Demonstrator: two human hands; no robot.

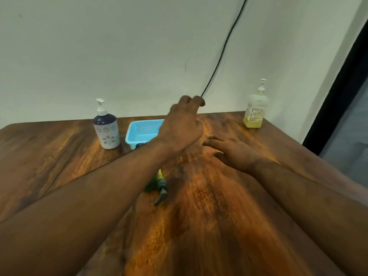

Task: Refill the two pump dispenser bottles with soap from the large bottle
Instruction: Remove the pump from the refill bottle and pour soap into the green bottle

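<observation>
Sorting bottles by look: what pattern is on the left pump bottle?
White flower cutouts on its pale lower body, navy top; head view.

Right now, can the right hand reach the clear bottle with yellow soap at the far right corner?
Probably yes. The right hand hovers open above the table, and only bare wood lies between it and the clear bottle; the left hand is off to the other side.

Upright dispensers (106,128) (255,108), green bottle (157,182) lying.
</observation>
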